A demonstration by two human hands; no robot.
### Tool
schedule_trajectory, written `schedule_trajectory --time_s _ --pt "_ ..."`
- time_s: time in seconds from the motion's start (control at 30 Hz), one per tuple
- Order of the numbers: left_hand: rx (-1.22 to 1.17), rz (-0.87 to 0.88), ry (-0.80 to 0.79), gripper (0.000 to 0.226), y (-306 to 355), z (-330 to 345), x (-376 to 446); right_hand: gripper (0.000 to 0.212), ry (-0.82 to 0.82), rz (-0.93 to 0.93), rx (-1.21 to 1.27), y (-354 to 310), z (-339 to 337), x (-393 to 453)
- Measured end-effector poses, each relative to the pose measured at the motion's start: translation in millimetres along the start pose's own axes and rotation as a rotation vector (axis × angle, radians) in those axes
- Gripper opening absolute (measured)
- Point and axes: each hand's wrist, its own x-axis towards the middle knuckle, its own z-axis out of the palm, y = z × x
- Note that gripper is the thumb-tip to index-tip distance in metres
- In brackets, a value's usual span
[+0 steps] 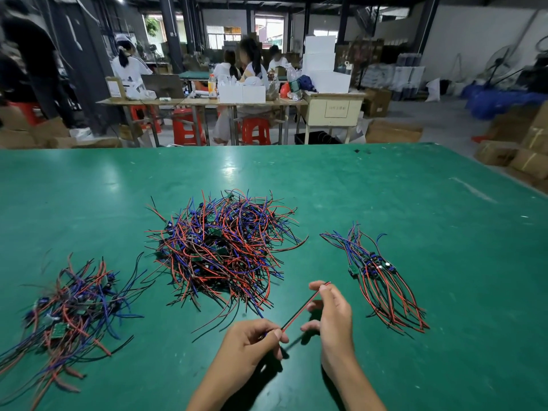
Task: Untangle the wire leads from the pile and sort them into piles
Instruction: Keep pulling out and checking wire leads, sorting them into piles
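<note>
- The left hand (pixel 250 341) is pinching the near end of a red-and-black wire lead (pixel 305 307) between thumb and forefinger, its grip curled tight around the lead's blue end.
- The right hand (pixel 332 315) is pinching the far end of the same lead between thumb and fingertips, so the lead is stretching taut and slanted between the two hands, just above the green desk (pixel 415 203).
- The big tangled pile (pixel 222 247) of red, black and blue leads with small circuit boards is lying in the middle of the desk, just beyond the hands.
- A sorted bundle (pixel 376 277) is lying to the right, its leads running roughly parallel, blue ends pointing away and red ends pointing near.
- Another looser pile (pixel 71 310) is sitting at the left, blurred, well apart from the right bundle.
- Beyond the desk, people are sitting at worktables (pixel 207 102) with red stools (pixel 186 129) and white boxes (pixel 320 66).
</note>
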Motion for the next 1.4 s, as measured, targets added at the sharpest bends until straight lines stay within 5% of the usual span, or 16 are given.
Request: schedule_trajectory --time_s 0.07,0.2,0.27,0.4,0.53,1.0,1.4 --pt "0.034 -0.007 -0.016 0.02 0.0 -0.3 1.2 0.026 0.049 -0.056 -0.063 -0.1 -2.7 -2.0" --pt "0.04 -0.023 -0.048 0.022 1.9 -1.6 1.7 0.023 0.165 -0.572 -0.439 4.1 -3.8 -13.3" --pt "0.006 -0.035 -0.046 0.023 2.3 -3.5 1.0 0.023 0.161 -0.643 -0.471 7.4 -3.9 -13.5" --pt "-0.038 -0.03 0.0 0.022 1.5 -4.9 -0.4 0.021 -0.182 -0.213 -0.133 3.5 -9.7 -7.8" --pt "-0.042 -0.02 0.02 0.018 2.5 -2.4 -0.9 0.037 -0.495 -0.125 -0.273 11.7 -13.0 -10.3" --pt "-0.087 -0.095 -0.021 0.017 0.7 -16.5 -5.4 0.034 -0.061 0.019 0.149 -3.9 -14.0 -5.5" --pt "-0.139 0.041 0.331 0.013 -1.5 -33.5 -5.7 0.03 -0.045 0.069 0.151 -38.4 -28.4 16.4"
